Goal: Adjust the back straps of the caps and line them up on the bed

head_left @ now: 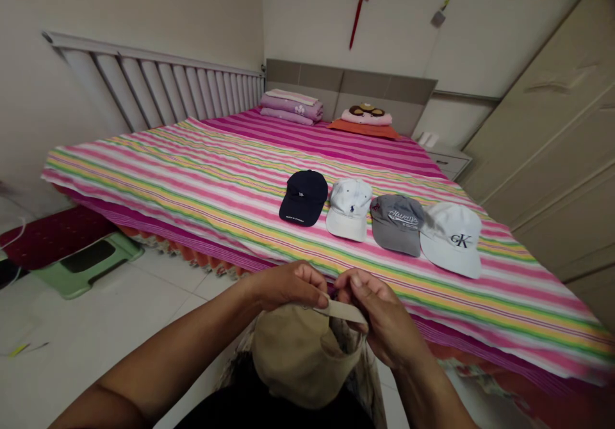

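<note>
A beige baseball cap (295, 358) hangs in front of my body, its back strap raised toward the bed. My left hand (300, 287) pinches the strap between thumb and fingers. On the other side of the strap, my right hand (372, 307) has its fingers closed around the free end. Beyond my hands, a row of caps lies on the bed: a navy cap (305, 197), a white cap with a small dark horse logo (349, 210), a grey cap with white lettering (398, 225) and a white cap marked CK (451, 240).
A striped sheet (206, 192) covers the bed. Folded purple bedding (291, 105) and a pink pile (368, 118) lie near the headboard (307, 82). A green stool (89, 262) stands at left on the tiled floor, and a wardrobe (552, 128) at right.
</note>
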`<state>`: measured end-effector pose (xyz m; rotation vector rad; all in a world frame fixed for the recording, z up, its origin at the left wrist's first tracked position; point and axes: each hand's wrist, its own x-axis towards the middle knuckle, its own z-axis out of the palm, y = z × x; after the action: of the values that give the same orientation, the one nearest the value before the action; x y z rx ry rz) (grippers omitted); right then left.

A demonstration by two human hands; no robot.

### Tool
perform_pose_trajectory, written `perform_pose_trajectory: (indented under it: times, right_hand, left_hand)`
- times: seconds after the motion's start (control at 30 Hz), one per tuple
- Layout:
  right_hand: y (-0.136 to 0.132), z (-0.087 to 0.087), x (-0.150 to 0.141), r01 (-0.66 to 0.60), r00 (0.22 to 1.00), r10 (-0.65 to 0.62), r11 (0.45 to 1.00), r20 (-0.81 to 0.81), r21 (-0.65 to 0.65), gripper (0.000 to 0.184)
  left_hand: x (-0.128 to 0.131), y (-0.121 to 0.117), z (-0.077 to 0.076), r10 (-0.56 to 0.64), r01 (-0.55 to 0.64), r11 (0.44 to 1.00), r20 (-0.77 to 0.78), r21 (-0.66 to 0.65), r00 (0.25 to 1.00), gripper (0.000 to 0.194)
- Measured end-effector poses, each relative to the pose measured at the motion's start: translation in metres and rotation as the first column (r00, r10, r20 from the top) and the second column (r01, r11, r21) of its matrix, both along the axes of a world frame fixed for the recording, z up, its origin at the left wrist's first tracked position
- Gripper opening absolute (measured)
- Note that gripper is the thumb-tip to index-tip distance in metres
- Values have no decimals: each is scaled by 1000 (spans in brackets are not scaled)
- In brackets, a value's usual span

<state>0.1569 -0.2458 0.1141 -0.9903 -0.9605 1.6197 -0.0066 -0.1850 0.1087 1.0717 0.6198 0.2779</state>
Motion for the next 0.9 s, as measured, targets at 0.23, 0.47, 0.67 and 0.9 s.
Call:
perform_pose_trajectory:
  times: [0.23,0.47,0.67,0.9]
  right_hand:
    - [6,1,1,7,999,-9,1000,-47,-24,27]
    - [14,-32,21,-292,950,287,956,-122,-31,36]
    - [22,-43,22,-282,916,285,958,-281,52,31]
    - [35,-16,23,-42,903,37,999,-427,-4,26]
  left_hand:
    - [-2,4,-3,62,-55,996,100,-68,993,17]
    - [-12,27,-20,193,-149,975,295,-165,936,19]
    - [-25,49,-29,125,-91,988,305,-123,944,20]
    - [-43,64,-16,-153,167,985,288,-28,945,32]
